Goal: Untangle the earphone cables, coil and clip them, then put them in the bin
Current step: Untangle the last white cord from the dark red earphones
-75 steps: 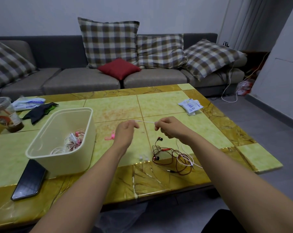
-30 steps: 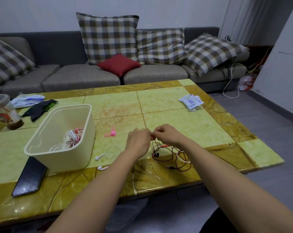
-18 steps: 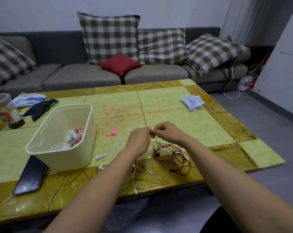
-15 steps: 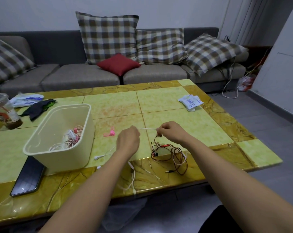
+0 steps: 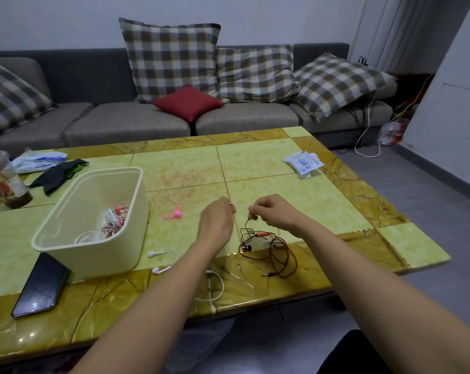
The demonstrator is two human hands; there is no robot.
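White earphone cable (image 5: 239,205) pinched taut just above the surface (image 5: 255,163) between left grip (image 5: 216,221) and right grip (image 5: 271,211), both clamped on it. Best drawn out slowly, lifting clear of the red-brown earphones (image 5: 269,247) beneath; then coil, fasten with pink clip (image 5: 173,213), drop in bin (image 5: 107,255).

Green-and-amber tiled table (image 5: 255,157): glossy, stone-like
Cream rectangular bin (image 5: 112,255): matt plastic
Checked cushions (image 5: 171,58): woven cloth
Dark-red earphone cable (image 5: 279,255): possibly braided
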